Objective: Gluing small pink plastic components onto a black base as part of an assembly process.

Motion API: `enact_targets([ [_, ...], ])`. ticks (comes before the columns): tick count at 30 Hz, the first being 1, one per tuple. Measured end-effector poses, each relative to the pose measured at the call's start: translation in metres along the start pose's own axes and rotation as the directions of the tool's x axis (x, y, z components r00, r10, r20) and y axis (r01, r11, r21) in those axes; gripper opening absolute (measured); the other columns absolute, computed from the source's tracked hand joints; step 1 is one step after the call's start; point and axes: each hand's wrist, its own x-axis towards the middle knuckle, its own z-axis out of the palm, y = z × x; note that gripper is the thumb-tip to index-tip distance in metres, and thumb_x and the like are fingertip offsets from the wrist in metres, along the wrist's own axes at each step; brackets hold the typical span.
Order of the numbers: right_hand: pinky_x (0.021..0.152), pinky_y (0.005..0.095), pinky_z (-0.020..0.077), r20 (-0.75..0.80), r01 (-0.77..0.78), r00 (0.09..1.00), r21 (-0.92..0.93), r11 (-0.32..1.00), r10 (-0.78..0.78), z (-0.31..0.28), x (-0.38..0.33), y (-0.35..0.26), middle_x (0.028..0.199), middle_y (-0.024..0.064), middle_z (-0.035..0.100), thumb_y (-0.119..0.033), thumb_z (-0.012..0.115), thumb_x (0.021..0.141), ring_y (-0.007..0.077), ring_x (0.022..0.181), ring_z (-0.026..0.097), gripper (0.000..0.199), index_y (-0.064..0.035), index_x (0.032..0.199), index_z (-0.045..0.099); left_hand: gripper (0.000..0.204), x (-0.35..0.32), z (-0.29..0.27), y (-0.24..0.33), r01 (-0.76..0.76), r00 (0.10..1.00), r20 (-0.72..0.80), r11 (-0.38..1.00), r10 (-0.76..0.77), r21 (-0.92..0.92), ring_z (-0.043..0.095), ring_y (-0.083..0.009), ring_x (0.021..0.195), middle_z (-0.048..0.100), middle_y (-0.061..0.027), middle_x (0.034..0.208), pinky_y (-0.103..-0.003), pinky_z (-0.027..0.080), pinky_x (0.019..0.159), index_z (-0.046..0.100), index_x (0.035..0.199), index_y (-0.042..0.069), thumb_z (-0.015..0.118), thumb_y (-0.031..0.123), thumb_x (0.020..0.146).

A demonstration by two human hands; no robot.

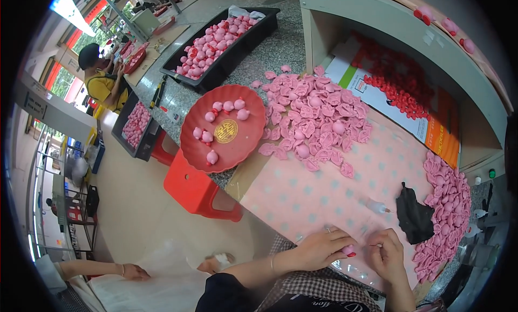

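Observation:
My left hand [324, 248], palm down near the front edge of the table, is closed on a small round pink piece with a red part [348, 249] at its fingertips. Beside it my right hand [388, 256] is closed, thumb and fingers pressed together; anything between them is too small to make out. Both hands are over a pink cloth with pale blue dots [294, 201]. Just beyond them lies a small clear bottle with a narrow tip [376, 206]. To the right of the bottle is a crumpled black cloth [414, 215].
Heaps of pink folded pieces lie ahead [318, 115] and right [445, 209]. A red scalloped plate [194, 123] bears several pink-and-red pieces; a black tray [202, 84] holds many. Red pieces [399, 99] fill a shelf. Left are a red stool [189, 185] and another person's hand [135, 272].

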Motion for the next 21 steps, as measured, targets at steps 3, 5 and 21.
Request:
enact_targets([
  [3,0.060,0.0305,0.0447,-0.057,-0.130,0.989,0.135,0.982,0.139,-0.009,-0.005,-0.003,0.077,0.0096,0.055,0.004,0.057,0.068,0.0245,0.068,0.055,0.017,-0.0045,0.083,0.060,0.033,0.005,0.004,0.002,-0.060,0.998,-0.004,0.998,0.060,-0.018,0.052,-0.0263,0.097,0.055,-0.0064,0.106,-0.037,0.046,0.078,0.054,0.110,0.009,0.060,0.015,0.078],
  [5,0.062,0.0303,0.0468,-0.007,-0.097,0.995,0.150,0.984,0.100,-0.018,-0.006,0.000,0.077,0.0087,0.057,0.002,0.063,0.072,0.0237,0.073,0.058,0.015,-0.0046,0.085,0.062,0.033,0.012,0.008,0.006,-0.041,0.999,0.018,0.999,0.041,-0.013,0.053,-0.0262,0.096,0.056,-0.0063,0.105,-0.036,0.046,0.078,0.054,0.110,0.009,0.060,0.015,0.079],
  [21,0.069,0.0340,0.0478,0.263,0.223,0.937,0.060,0.973,-0.231,-0.129,-0.011,0.119,0.094,0.0073,0.055,-0.003,0.064,0.070,0.0241,0.086,0.055,0.030,-0.0082,0.100,0.059,0.032,0.161,0.104,0.038,-0.028,0.998,0.059,0.995,0.022,0.095,0.057,-0.0312,0.088,0.060,-0.0139,0.097,-0.037,0.046,0.075,0.056,0.106,0.002,0.064,0.012,0.076],
])
